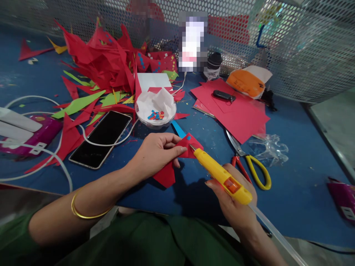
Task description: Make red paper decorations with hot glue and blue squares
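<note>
My left hand (pixel 158 153) pinches a piece of folded red paper (pixel 165 175) between thumb and fingers. A small blue square (pixel 188 137) sits near the paper's upper edge. My right hand (pixel 235 192) is wrapped round a yellow glue gun (pixel 213 168), with a clear glue stick (pixel 273 227) running out of its back end. Its metal tip is at the red paper, close to the blue square; whether it touches I cannot tell. Behind my left hand lies a blue paper strip (pixel 178 129). A paper-lined bowl (pixel 141 118) beyond holds several small blue and red bits.
Scissors (pixel 241 151) lie right of my right hand, beside crumpled clear plastic (pixel 273 147). Red sheets (pixel 244 118) carry a black key fob (pixel 224 95). Left are a phone (pixel 101 138), white cables (pixel 66 173) and a heap of red scraps (pixel 102 62). A perforated metal screen (pixel 299 55) bounds the back.
</note>
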The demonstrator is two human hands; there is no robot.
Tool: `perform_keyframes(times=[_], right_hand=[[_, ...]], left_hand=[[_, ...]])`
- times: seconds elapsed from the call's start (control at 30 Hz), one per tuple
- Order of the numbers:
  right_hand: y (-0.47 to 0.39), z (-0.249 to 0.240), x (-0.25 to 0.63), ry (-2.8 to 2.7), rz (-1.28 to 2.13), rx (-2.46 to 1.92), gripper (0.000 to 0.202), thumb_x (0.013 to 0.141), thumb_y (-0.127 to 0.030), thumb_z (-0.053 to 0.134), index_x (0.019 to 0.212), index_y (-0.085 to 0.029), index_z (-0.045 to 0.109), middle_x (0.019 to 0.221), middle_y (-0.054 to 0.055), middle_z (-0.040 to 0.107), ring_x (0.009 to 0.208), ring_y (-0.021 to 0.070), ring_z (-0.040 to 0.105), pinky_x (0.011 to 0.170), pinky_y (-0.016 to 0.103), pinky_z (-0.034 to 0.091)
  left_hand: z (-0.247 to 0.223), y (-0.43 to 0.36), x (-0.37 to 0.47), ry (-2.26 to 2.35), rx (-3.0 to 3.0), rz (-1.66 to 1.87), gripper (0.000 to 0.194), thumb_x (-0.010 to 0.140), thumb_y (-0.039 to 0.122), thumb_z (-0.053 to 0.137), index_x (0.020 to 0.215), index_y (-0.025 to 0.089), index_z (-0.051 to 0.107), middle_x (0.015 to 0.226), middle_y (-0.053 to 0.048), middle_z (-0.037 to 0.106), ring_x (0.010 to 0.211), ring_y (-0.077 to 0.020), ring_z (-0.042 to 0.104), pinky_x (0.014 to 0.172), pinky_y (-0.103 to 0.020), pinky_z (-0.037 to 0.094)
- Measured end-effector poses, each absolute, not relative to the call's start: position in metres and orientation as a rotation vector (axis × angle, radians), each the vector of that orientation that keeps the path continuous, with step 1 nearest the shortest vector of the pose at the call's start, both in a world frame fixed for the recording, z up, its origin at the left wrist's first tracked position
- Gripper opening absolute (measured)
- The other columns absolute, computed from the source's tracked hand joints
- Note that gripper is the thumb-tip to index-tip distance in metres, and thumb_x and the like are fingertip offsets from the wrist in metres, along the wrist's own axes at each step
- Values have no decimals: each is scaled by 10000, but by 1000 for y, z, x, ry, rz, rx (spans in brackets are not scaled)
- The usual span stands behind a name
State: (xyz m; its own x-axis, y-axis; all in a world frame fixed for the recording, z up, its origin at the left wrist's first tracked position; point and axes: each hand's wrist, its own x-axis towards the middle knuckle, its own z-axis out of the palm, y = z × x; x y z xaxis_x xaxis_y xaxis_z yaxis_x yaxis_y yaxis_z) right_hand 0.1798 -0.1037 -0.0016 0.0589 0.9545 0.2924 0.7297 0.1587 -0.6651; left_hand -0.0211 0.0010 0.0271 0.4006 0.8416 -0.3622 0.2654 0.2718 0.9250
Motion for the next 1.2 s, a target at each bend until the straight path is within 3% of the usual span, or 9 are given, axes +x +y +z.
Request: perform_keyframes(times=[1.2], right_hand=[[-105,-4,182,-1793,282,-1615,328,906,-483,629,736,-221,528,619,-52,518,494,88,506,456,220,375]], left_hand=[[24,1,-22,1125,1252,543,118,862,257,670,902,149,700,545,33,665,455,-61,589,461,-133,425]])
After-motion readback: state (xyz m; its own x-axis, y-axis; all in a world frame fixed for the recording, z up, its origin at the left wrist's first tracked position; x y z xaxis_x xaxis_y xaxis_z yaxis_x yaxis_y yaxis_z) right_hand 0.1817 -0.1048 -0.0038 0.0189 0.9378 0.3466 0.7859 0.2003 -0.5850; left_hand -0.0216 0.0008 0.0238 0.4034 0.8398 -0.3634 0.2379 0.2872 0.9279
